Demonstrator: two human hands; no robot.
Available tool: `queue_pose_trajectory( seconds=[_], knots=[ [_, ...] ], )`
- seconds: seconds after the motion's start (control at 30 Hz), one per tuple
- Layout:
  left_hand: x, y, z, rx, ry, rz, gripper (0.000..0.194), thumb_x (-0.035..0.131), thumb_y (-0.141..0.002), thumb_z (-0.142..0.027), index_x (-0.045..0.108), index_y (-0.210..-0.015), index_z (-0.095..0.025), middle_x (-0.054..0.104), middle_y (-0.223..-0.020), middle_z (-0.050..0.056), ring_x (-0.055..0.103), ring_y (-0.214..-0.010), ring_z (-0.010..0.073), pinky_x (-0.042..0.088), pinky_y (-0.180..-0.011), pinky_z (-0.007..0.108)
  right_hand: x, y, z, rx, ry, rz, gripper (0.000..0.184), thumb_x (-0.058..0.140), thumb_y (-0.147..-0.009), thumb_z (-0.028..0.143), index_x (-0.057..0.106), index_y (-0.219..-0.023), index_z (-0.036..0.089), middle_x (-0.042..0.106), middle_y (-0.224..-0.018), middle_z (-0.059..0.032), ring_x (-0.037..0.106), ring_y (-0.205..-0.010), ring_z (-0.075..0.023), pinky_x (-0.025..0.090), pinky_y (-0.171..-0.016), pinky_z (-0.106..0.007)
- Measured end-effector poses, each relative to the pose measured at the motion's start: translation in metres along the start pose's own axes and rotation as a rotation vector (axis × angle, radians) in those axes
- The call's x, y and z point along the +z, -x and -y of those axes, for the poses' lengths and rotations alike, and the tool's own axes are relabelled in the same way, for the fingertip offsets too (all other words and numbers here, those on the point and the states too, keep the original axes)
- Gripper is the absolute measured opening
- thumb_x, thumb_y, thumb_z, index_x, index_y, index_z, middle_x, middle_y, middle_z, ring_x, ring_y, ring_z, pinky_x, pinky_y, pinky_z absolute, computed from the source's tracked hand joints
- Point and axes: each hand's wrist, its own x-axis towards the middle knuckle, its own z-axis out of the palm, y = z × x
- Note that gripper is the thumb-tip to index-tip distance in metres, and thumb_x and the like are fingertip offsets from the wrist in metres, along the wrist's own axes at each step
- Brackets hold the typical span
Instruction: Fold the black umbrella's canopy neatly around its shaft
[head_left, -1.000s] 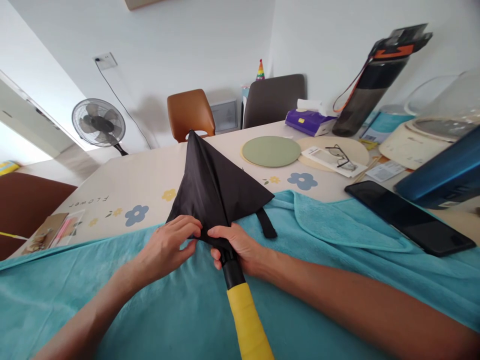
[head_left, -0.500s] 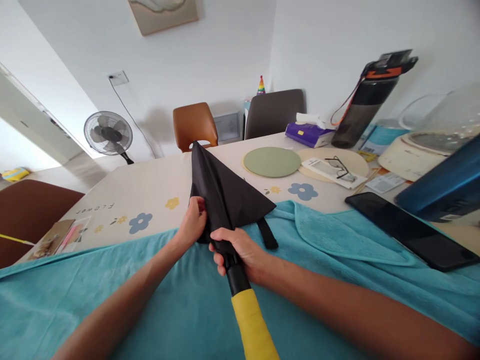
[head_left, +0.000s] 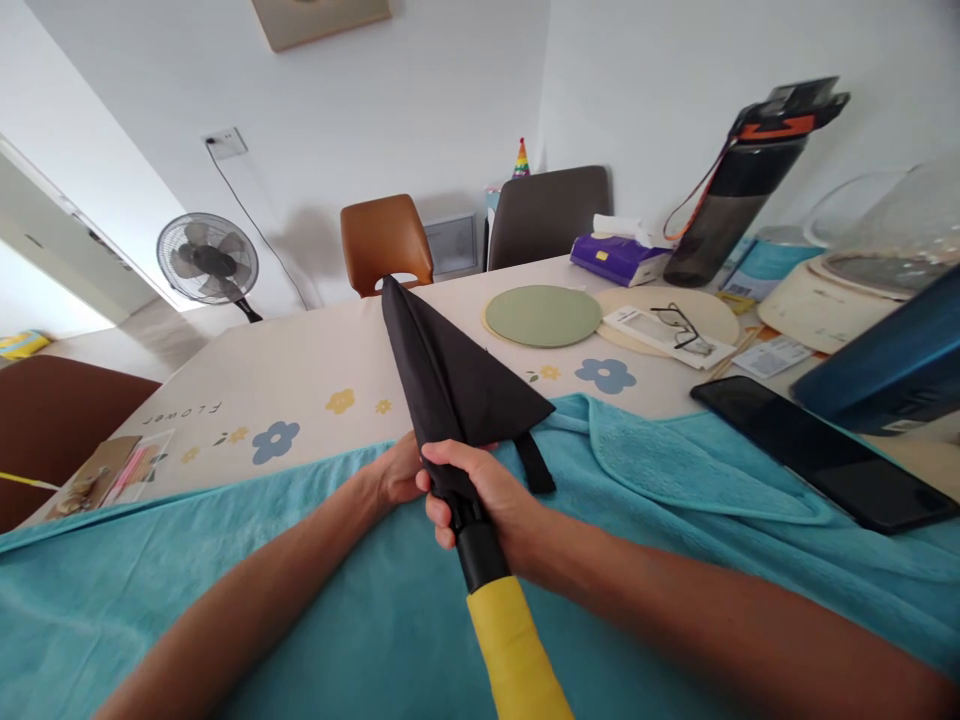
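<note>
A folded black umbrella [head_left: 435, 385] points away from me, its yellow-wrapped handle [head_left: 517, 650] toward me. One loose panel of its canopy fans out to the right in a triangle, and a short black strap [head_left: 534, 463] hangs from it onto the teal cloth. My right hand [head_left: 480, 490] is closed around the lower canopy just above the handle, thumb on top. Beneath the umbrella from the left reaches my left hand [head_left: 401, 468]; the canopy hides most of its fingers, so its grip cannot be made out.
A teal towel-like cloth [head_left: 322, 600] covers the near table. On the right lie a black phone [head_left: 817, 450], glasses [head_left: 684, 330] and a green round mat [head_left: 544, 316]. Bottles [head_left: 739, 190], a tissue pack [head_left: 619, 258] and a kettle stand behind. Chairs [head_left: 386, 235] and a fan [head_left: 208, 258] are beyond.
My left hand has gone from the canopy's left side, fingers curled on the fabric, to lower down and underneath the umbrella. My right hand keeps its hold.
</note>
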Motion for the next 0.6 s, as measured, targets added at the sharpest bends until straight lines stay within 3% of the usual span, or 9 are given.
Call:
queue_pose_trajectory(
  seconds=[0.1,0.2,0.27,0.37,0.47,0.5,0.6],
  knots=[
    [-0.015,0.031,-0.004,-0.126,0.068,0.055,0.016,0.056,-0.069,-0.028,0.058,-0.063,-0.014,0.052,-0.050,0.000,0.052,-0.050,0.0097,0.044,-0.053,0.020,-0.003,-0.007,-0.012,0.002,0.004,-0.006,0.024,0.047,-0.078,0.035,0.047,-0.065,0.015,0.047,-0.041,0.0015,0.044,-0.033,-0.0092,0.040,-0.033,-0.020],
    [-0.038,0.066,-0.018,-0.327,-0.173,0.261,0.021,0.055,-0.074,-0.029,0.062,-0.081,-0.011,0.065,-0.076,0.008,0.061,-0.070,0.0167,0.048,-0.066,0.028,-0.007,-0.017,-0.023,-0.004,0.023,-0.037,0.018,0.050,-0.076,0.030,0.045,-0.066,0.016,0.047,-0.043,0.0024,0.046,-0.034,-0.0105,0.042,-0.033,-0.023],
    [-0.051,0.081,-0.034,-0.342,-0.371,0.244,0.026,0.051,-0.077,-0.033,0.062,-0.089,-0.013,0.066,-0.083,0.010,0.062,-0.073,0.0186,0.049,-0.069,0.032,-0.010,-0.023,-0.028,0.001,0.051,-0.037,0.018,0.053,-0.075,0.029,0.046,-0.067,0.015,0.048,-0.045,0.0019,0.049,-0.037,-0.0117,0.045,-0.035,-0.025],
    [-0.058,0.082,-0.062,-0.163,-0.566,0.059,0.029,0.050,-0.077,-0.035,0.061,-0.095,-0.015,0.066,-0.083,0.008,0.061,-0.077,0.0189,0.049,-0.073,0.034,-0.014,-0.027,-0.031,-0.038,0.055,-0.008,0.018,0.057,-0.073,0.029,0.047,-0.069,0.014,0.052,-0.052,0.0009,0.052,-0.042,-0.0125,0.048,-0.038,-0.028],
    [-0.045,0.056,-0.086,0.116,-0.719,-0.149,0.031,0.049,-0.076,-0.035,0.060,-0.099,-0.017,0.065,-0.088,0.006,0.060,-0.083,0.0189,0.048,-0.075,0.033,-0.016,-0.027,-0.033,-0.094,0.041,0.003,0.018,0.059,-0.072,0.027,0.046,-0.073,0.015,0.053,-0.059,0.0011,0.053,-0.045,-0.0123,0.048,-0.038,-0.029],
    [-0.037,0.042,-0.091,0.209,-0.791,-0.182,0.031,0.048,-0.077,-0.034,0.059,-0.101,-0.018,0.065,-0.093,0.005,0.058,-0.087,0.0192,0.048,-0.075,0.033,-0.016,-0.027,-0.033,-0.104,0.040,0.006,0.018,0.059,-0.072,0.027,0.045,-0.074,0.015,0.053,-0.061,0.0012,0.053,-0.045,-0.0122,0.048,-0.038,-0.029],
    [-0.005,-0.004,-0.096,0.446,-1.123,-0.127,0.032,0.045,-0.076,-0.026,0.059,-0.104,-0.023,0.061,-0.105,0.002,0.053,-0.097,0.0182,0.042,-0.086,0.033,-0.017,-0.025,-0.033,-0.114,0.031,0.027,0.019,0.059,-0.072,0.027,0.044,-0.076,0.017,0.053,-0.062,0.0019,0.054,-0.046,-0.0124,0.048,-0.038,-0.029]
  ],
)
